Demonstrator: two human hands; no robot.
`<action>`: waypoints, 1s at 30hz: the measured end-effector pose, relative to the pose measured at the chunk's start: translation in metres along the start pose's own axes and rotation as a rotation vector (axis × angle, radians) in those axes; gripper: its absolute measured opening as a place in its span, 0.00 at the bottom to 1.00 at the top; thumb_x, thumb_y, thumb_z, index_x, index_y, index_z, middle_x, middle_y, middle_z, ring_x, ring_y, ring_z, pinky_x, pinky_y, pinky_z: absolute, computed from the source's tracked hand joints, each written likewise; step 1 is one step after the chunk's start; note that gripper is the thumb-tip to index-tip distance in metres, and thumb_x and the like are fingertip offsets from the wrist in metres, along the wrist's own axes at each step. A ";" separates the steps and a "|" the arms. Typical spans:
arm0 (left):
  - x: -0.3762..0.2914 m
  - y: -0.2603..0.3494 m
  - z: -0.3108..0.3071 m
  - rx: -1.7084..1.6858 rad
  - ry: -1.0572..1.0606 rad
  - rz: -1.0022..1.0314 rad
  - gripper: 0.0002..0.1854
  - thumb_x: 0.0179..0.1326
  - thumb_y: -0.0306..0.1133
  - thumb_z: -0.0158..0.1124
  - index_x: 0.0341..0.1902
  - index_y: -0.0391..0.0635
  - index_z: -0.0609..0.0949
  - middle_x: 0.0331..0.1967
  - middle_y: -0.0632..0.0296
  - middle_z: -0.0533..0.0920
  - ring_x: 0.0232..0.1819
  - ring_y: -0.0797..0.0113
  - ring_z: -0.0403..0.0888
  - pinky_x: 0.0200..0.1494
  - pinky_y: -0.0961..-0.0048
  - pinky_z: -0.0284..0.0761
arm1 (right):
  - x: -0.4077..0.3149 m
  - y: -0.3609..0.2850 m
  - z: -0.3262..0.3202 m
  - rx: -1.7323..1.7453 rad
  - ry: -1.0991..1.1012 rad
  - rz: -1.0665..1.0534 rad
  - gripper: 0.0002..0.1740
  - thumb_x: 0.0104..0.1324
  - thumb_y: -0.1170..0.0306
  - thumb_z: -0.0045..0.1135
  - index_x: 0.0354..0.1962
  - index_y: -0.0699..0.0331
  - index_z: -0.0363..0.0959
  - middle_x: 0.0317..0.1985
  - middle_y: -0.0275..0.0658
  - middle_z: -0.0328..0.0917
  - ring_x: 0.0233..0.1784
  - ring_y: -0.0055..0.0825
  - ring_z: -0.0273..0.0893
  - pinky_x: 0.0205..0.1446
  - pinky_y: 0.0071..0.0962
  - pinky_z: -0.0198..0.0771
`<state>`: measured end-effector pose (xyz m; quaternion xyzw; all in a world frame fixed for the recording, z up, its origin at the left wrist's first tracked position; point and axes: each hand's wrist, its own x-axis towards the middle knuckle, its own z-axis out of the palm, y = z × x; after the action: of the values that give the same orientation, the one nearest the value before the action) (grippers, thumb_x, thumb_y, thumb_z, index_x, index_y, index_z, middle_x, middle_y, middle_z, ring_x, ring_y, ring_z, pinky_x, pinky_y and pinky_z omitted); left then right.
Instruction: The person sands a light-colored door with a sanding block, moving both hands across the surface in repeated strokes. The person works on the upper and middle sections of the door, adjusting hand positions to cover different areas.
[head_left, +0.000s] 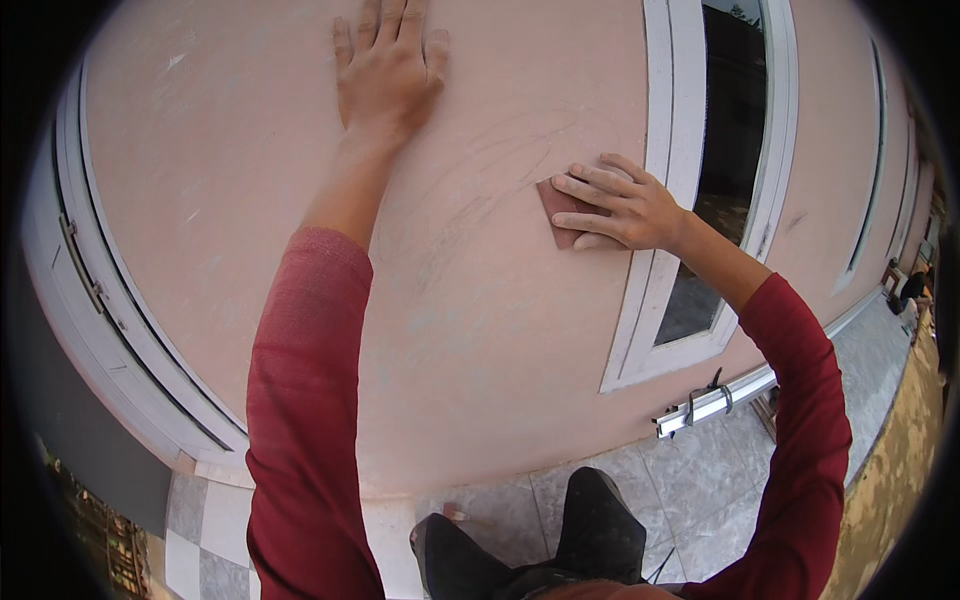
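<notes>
My left hand (392, 71) lies flat against a pink painted wall (465, 300), its fingers spread and nothing in it. Lower and to the right, my right hand (622, 206) presses a reddish-brown sheet of sandpaper (562, 210) to the wall, close to the white window frame (664, 285). Dust coats the fingers of the right hand. Between and below the hands the wall shows grey scuffs and curved scratch marks, with pale patches lower down.
A white door frame with a handle (81, 262) stands at the left. Bundled metal profiles (712, 405) lie along the wall's foot on grey tiles (600, 480). A small reddish piece (453, 512) lies near my feet. Various items sit at the far right.
</notes>
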<state>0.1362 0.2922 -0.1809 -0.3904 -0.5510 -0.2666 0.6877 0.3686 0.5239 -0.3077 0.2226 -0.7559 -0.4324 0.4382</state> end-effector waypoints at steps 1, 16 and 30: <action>0.001 0.000 0.000 -0.006 -0.009 -0.003 0.36 0.73 0.44 0.52 0.83 0.48 0.63 0.84 0.54 0.60 0.85 0.52 0.53 0.85 0.47 0.41 | -0.004 0.005 -0.001 -0.003 -0.049 -0.014 0.23 0.67 0.41 0.61 0.57 0.31 0.82 0.72 0.29 0.75 0.74 0.27 0.70 0.76 0.49 0.64; -0.006 -0.005 0.004 -0.046 0.017 0.036 0.37 0.73 0.47 0.53 0.82 0.47 0.63 0.84 0.54 0.61 0.85 0.53 0.55 0.85 0.45 0.42 | -0.012 0.015 -0.008 -0.111 0.023 0.151 0.27 0.63 0.39 0.64 0.59 0.28 0.83 0.73 0.27 0.74 0.77 0.27 0.67 0.84 0.55 0.46; -0.006 0.001 -0.003 -0.007 0.008 0.044 0.38 0.73 0.45 0.54 0.83 0.45 0.62 0.83 0.51 0.61 0.85 0.51 0.54 0.85 0.45 0.42 | -0.037 -0.003 -0.009 -0.039 -0.077 0.308 0.27 0.60 0.36 0.62 0.56 0.27 0.82 0.73 0.22 0.74 0.77 0.25 0.68 0.86 0.55 0.45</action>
<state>0.1368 0.2901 -0.1872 -0.4039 -0.5385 -0.2550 0.6941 0.3952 0.5442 -0.3256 0.0787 -0.7887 -0.3828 0.4745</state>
